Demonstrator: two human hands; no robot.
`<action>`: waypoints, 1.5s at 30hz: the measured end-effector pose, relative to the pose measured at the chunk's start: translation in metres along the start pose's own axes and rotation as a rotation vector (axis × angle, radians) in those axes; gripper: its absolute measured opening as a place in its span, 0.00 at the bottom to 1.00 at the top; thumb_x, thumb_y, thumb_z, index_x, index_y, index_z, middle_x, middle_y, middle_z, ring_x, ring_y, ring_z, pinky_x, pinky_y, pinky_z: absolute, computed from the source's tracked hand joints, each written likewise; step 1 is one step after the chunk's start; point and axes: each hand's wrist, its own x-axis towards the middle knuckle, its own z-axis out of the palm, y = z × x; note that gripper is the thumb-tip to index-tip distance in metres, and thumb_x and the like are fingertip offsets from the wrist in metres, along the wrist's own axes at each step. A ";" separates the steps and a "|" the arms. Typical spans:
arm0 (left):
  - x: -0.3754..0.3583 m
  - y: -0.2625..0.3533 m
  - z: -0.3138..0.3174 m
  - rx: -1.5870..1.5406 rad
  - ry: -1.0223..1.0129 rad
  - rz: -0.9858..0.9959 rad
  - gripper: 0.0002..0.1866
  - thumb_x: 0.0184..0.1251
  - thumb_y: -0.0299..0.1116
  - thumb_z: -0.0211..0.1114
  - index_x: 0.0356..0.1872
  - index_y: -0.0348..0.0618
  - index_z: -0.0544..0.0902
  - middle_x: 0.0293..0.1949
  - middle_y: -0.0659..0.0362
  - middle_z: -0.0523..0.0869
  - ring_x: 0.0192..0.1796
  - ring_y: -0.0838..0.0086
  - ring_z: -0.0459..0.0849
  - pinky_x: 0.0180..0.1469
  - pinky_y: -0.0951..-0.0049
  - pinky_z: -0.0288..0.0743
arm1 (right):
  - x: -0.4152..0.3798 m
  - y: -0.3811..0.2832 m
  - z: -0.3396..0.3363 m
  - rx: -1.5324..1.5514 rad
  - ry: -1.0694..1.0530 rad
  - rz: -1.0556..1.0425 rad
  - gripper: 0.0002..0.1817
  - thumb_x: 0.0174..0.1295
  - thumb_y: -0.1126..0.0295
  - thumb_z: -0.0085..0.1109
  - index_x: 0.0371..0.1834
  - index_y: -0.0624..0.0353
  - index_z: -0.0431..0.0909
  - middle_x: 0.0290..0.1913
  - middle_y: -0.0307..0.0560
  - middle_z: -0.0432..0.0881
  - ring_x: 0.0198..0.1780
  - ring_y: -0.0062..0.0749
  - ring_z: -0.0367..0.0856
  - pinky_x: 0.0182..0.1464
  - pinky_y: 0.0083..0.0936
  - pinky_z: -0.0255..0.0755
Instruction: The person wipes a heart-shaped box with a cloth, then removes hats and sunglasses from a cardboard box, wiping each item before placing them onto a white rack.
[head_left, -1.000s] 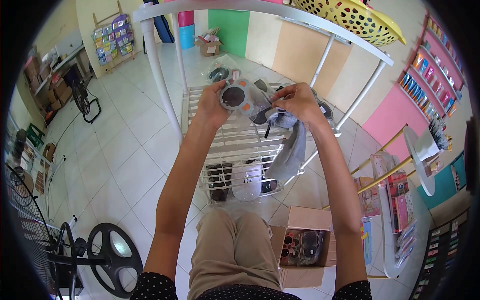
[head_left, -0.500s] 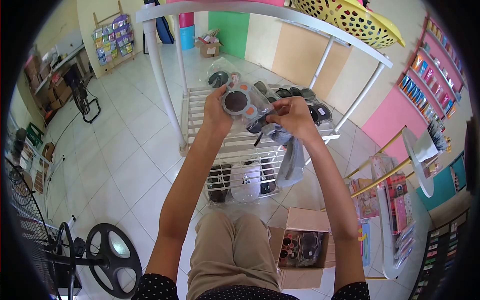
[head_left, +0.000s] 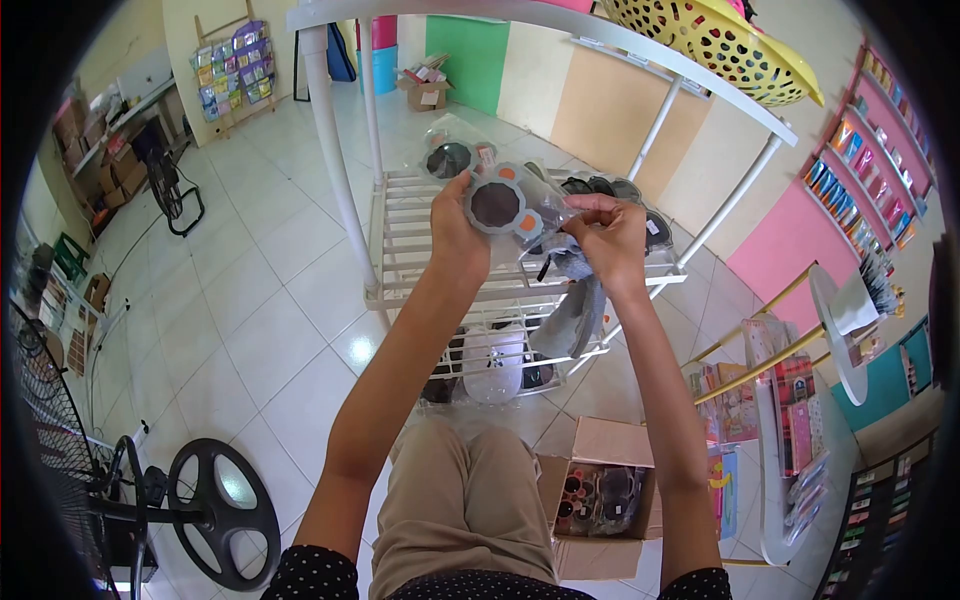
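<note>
My left hand (head_left: pixel 458 235) holds up a pair of flower-shaped sunglasses (head_left: pixel 500 205) with grey and orange petals and dark lenses, wrapped in clear plastic. My right hand (head_left: pixel 612 238) pinches the other side of the same pair and also grips a grey cloth (head_left: pixel 572 305) that hangs down from it. Both hands are above the middle tier of a white slatted rack (head_left: pixel 420 290). More bagged sunglasses (head_left: pixel 450 158) lie at the back of that tier, and others (head_left: pixel 615 190) lie behind my right hand.
Bagged sunglasses (head_left: pixel 490 360) fill the rack's lower tier. An open cardboard box (head_left: pixel 600 495) of sunglasses sits on the floor by my knee. A yellow basket (head_left: pixel 735 45) sits on the top shelf. A fan (head_left: pixel 150 500) stands at lower left, display stands (head_left: pixel 800 400) at right.
Both hands have lifted the sunglasses slightly and shifted right. My right hand has moved closer to the left one, and the cloth hangs more bunched.
</note>
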 end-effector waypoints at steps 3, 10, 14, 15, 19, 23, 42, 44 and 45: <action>-0.007 -0.006 0.002 0.014 0.045 0.012 0.14 0.63 0.33 0.41 0.45 0.37 0.68 0.44 0.55 0.74 0.47 0.67 0.73 0.54 0.67 0.64 | -0.005 -0.004 0.007 -0.250 0.060 -0.002 0.10 0.43 0.83 0.55 0.31 0.67 0.78 0.22 0.44 0.78 0.23 0.18 0.72 0.26 0.12 0.65; -0.036 -0.001 0.016 0.008 0.013 0.030 0.15 0.63 0.33 0.41 0.47 0.38 0.67 0.46 0.57 0.72 0.49 0.70 0.71 0.54 0.68 0.63 | -0.015 -0.006 0.014 -0.170 0.170 -0.174 0.09 0.42 0.83 0.52 0.29 0.68 0.78 0.23 0.44 0.78 0.23 0.17 0.70 0.27 0.15 0.65; -0.036 -0.011 0.015 0.061 0.032 0.066 0.15 0.63 0.34 0.43 0.48 0.40 0.68 0.45 0.59 0.73 0.49 0.73 0.71 0.54 0.71 0.62 | -0.012 0.006 0.018 -0.096 0.205 -0.241 0.09 0.43 0.83 0.53 0.29 0.68 0.77 0.21 0.44 0.77 0.22 0.16 0.68 0.25 0.15 0.63; -0.035 -0.013 0.014 0.061 0.040 0.064 0.15 0.63 0.35 0.44 0.47 0.41 0.69 0.44 0.60 0.73 0.49 0.74 0.71 0.54 0.72 0.62 | -0.013 0.007 0.019 -0.096 0.205 -0.246 0.09 0.43 0.83 0.53 0.29 0.68 0.77 0.21 0.44 0.77 0.22 0.16 0.68 0.25 0.15 0.63; -0.050 -0.012 0.018 0.071 0.011 0.120 0.14 0.63 0.36 0.45 0.46 0.43 0.70 0.43 0.61 0.75 0.47 0.76 0.72 0.52 0.73 0.63 | -0.018 0.009 0.022 0.034 0.220 -0.290 0.08 0.44 0.85 0.52 0.29 0.69 0.76 0.23 0.42 0.77 0.24 0.16 0.70 0.27 0.15 0.65; -0.036 -0.024 0.007 0.145 0.038 0.133 0.14 0.62 0.37 0.46 0.45 0.43 0.71 0.41 0.62 0.76 0.46 0.76 0.73 0.51 0.74 0.64 | -0.016 0.017 0.019 -0.080 0.220 -0.239 0.07 0.44 0.82 0.54 0.28 0.68 0.77 0.22 0.46 0.78 0.23 0.20 0.72 0.28 0.18 0.66; -0.020 0.002 -0.018 0.099 0.028 -0.063 0.16 0.63 0.34 0.42 0.47 0.36 0.67 0.44 0.54 0.74 0.49 0.67 0.74 0.53 0.67 0.66 | 0.014 0.005 -0.034 -0.590 -0.250 0.122 0.15 0.42 0.67 0.63 0.30 0.68 0.78 0.19 0.46 0.77 0.22 0.24 0.74 0.26 0.20 0.66; -0.017 0.001 -0.021 0.082 0.024 -0.055 0.16 0.63 0.34 0.42 0.48 0.36 0.67 0.44 0.54 0.75 0.48 0.67 0.74 0.53 0.67 0.66 | 0.012 0.012 -0.031 -0.413 -0.270 0.171 0.15 0.43 0.65 0.63 0.27 0.67 0.78 0.18 0.45 0.77 0.22 0.22 0.73 0.25 0.19 0.64; -0.016 0.002 -0.023 0.083 0.031 -0.058 0.16 0.63 0.34 0.42 0.48 0.36 0.67 0.44 0.54 0.75 0.48 0.67 0.74 0.53 0.67 0.66 | 0.011 0.014 -0.032 -0.412 -0.274 0.177 0.15 0.43 0.65 0.63 0.27 0.67 0.78 0.18 0.45 0.77 0.22 0.22 0.73 0.25 0.19 0.64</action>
